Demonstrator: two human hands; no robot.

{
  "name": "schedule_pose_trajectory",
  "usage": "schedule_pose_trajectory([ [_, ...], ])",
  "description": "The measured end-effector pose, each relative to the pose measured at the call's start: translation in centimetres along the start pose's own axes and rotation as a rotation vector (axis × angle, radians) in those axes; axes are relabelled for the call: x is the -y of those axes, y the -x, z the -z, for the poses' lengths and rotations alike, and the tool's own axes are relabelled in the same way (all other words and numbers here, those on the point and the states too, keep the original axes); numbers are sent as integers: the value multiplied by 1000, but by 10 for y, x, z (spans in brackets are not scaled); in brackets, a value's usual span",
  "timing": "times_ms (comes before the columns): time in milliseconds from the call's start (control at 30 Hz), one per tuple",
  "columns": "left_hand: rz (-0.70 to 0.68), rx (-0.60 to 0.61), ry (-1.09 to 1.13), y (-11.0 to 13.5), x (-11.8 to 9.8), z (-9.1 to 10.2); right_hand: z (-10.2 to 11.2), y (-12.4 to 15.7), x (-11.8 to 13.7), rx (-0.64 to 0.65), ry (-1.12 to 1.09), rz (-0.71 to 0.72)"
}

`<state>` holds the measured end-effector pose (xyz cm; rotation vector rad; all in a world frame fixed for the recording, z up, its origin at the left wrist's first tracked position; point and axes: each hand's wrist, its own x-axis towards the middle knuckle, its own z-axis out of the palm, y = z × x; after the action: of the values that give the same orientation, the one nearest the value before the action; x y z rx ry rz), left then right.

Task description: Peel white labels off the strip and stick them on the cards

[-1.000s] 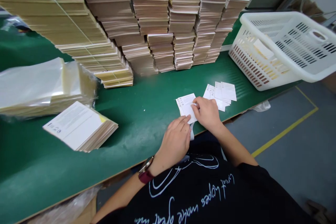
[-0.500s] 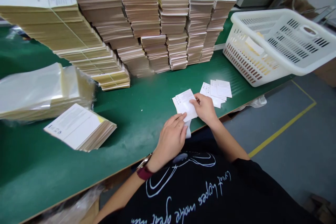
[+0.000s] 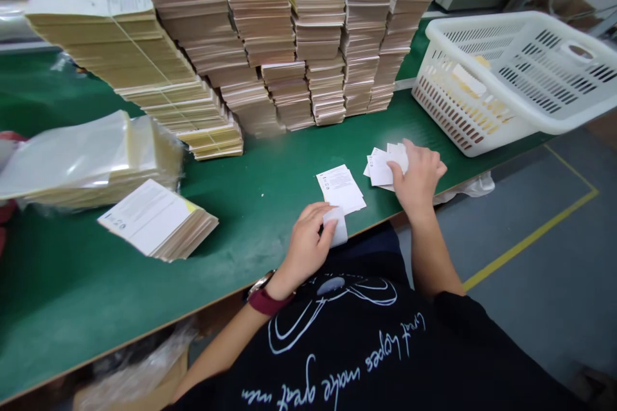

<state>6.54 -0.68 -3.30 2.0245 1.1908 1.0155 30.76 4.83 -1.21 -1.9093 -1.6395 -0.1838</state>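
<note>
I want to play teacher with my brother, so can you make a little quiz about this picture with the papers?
1. What is the right hand touching?
A: the white basket
B: the wrapped bundle
C: small white papers
2. True or false: the wristwatch is on the person's right arm.
3. Fill in the missing word: the top of the table is coloured ____.

Key:
1. C, small white papers.
2. False; the wristwatch is on the left arm.
3. Green.
</note>
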Motion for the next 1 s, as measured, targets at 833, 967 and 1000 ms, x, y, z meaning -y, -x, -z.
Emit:
schedule_pose_trajectory([
  [833, -206, 173, 59, 6, -14, 0, 19, 43, 29, 230, -963, 298],
  [967, -304, 138, -158, 14, -14, -3, 9, 32, 24, -28, -817, 303],
  [1000, -334, 126, -234, 15, -14, -3, 5, 30, 24, -27, -737, 379],
])
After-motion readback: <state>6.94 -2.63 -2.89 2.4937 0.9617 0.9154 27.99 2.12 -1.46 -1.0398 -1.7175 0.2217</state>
